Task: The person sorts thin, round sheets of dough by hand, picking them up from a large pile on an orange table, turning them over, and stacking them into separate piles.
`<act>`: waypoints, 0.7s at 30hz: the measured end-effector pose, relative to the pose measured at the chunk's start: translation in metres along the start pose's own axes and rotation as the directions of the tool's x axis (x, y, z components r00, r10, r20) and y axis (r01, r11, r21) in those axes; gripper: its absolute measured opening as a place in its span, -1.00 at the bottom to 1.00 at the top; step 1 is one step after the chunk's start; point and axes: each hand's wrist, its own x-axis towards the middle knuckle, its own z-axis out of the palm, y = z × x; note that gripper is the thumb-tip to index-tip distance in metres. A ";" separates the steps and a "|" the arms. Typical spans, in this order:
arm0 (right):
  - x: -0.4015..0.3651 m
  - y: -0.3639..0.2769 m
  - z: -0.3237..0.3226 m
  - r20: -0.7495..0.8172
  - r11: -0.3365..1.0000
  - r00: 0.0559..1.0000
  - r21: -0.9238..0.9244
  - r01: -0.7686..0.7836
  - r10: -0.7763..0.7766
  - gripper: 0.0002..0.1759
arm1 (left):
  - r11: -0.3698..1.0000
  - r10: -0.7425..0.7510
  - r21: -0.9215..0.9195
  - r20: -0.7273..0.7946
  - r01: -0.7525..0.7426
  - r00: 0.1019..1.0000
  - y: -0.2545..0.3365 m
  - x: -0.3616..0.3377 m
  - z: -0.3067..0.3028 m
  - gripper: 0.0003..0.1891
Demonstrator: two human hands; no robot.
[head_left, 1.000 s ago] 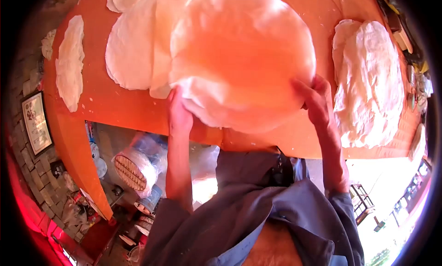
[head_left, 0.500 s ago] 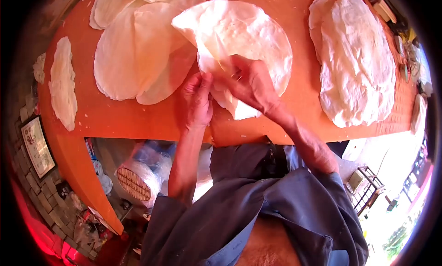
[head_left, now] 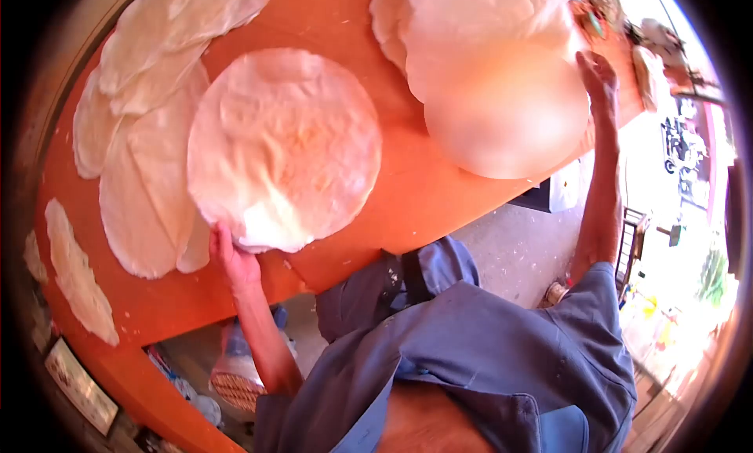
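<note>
Dough sheets (head_left: 282,147) — hands (head_left: 231,257) on their rims

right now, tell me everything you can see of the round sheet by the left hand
The round sheet is thin, off-white and dough-like, slightly wrinkled, and it lies flat on the orange table. On one side its edge overlaps other sheets. The left hand touches its near edge.

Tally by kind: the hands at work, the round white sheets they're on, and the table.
Hands: 2, left hand and right hand
Round sheets at a hand: 2, flat sheet and lifted sheet
Tables: 1, orange table
Total: 5
The other sheets overlap too much to count.
</note>
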 end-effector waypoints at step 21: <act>-0.017 -0.116 0.033 0.302 0.788 0.899 0.612 0.071 -0.316 -0.76 | 0.990 0.047 0.126 0.143 -0.065 0.989 0.046 0.004 0.088 -0.66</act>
